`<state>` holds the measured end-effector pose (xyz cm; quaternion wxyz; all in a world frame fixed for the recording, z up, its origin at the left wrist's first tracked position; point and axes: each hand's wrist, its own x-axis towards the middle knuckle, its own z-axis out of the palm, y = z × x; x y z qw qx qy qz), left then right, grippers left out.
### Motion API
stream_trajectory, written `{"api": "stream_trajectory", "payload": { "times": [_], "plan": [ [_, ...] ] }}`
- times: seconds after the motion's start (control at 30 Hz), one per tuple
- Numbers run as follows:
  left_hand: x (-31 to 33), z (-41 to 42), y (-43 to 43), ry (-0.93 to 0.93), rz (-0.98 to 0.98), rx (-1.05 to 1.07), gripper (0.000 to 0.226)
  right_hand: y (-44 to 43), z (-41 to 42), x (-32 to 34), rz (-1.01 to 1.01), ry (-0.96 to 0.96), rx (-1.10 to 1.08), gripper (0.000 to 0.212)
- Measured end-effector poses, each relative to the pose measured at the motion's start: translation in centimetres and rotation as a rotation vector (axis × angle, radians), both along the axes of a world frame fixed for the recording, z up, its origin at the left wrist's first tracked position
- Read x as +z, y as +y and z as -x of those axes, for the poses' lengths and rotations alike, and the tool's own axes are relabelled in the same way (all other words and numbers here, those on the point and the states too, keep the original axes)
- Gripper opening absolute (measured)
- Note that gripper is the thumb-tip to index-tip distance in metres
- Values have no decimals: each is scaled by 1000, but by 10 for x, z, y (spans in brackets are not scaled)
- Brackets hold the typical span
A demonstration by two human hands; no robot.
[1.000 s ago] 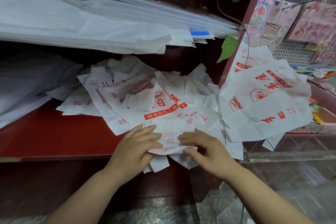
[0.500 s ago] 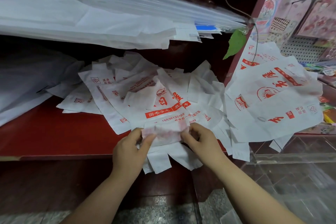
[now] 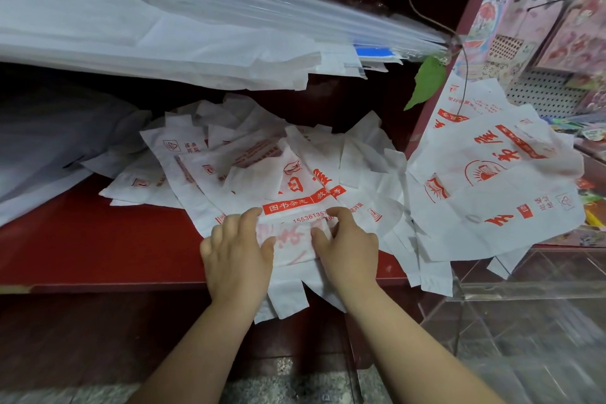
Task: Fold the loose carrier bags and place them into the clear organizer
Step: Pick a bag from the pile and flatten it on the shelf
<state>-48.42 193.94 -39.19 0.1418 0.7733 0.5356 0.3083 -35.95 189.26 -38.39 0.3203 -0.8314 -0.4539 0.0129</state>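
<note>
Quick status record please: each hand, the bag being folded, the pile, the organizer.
left hand: pinches the bag's left side, thumb on top
right hand: pinches its right side
bag: front of the pile, a flap turned over between the hands
pile: loose, spread on the red shelf
organizer: clear, right of the shelf; more bags lie over its top
folded bags inside: cannot tell

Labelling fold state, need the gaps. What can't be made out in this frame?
Head view only.
- Top carrier bag: left hand and right hand cover its folded edges; fold count unclear.
- Its printed phone number: right hand hides the end.
- Pile: lower bags buried; count unknown.
- Clear organizer: cut off by the frame's right edge, blurred; contents unreadable.
</note>
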Motion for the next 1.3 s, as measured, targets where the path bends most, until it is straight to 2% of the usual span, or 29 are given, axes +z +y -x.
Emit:
{"api": "stream_trajectory", "payload": {
  "times": [0.1,0.17,0.27,0.33,0.37,0.43,0.47,0.53,0.57,0.63,0.7,0.77,0.8,0.87,1.0,1.07,1.17,1.3],
  "plan": [
    [-13,2,5,93,-308,-130,42,4,2,-2,96,-149,-21,37],
    [-18,4,4,221,-393,-283,40,4,3,-2,139,-180,-12,38],
    [-16,7,4,368,-259,-379,47,6,2,-3,114,-207,-66,37],
    [-9,7,1,414,-139,-360,58,8,3,-8,-29,-325,-54,33],
    [-7,6,1,448,-89,-345,71,8,5,-11,-97,-380,35,32],
    [-6,5,2,532,-32,-367,92,6,6,-19,-107,-497,288,34],
    [-6,5,1,540,-18,-371,93,4,6,-20,-50,-511,396,38],
    [-7,5,1,558,-49,-345,72,-1,7,-13,120,-417,513,56],
    [-7,5,1,562,-52,-344,62,-3,5,-9,176,-368,536,70],
    [-3,5,-1,555,-14,-364,57,-7,-5,-8,274,-308,537,90],
    [-2,6,3,522,66,-397,74,-11,-14,-4,291,-239,523,87],
    [2,10,6,455,133,-456,95,-16,-21,3,256,-110,537,72],
    [3,13,7,411,156,-475,97,-18,-24,7,253,-42,538,66],
    [5,17,8,269,179,-491,91,-20,-28,9,232,19,519,58],
    [0,18,8,-10,120,-460,80,-15,-27,10,170,-33,445,41],
    [-2,15,6,-133,74,-419,67,-12,-25,11,103,-8,385,35],
    [2,13,4,-252,58,-430,64,-10,-21,19,-57,125,333,28],
    [26,15,-1,-408,192,-485,48,-17,-19,35,-188,308,356,15]
  ]
}}
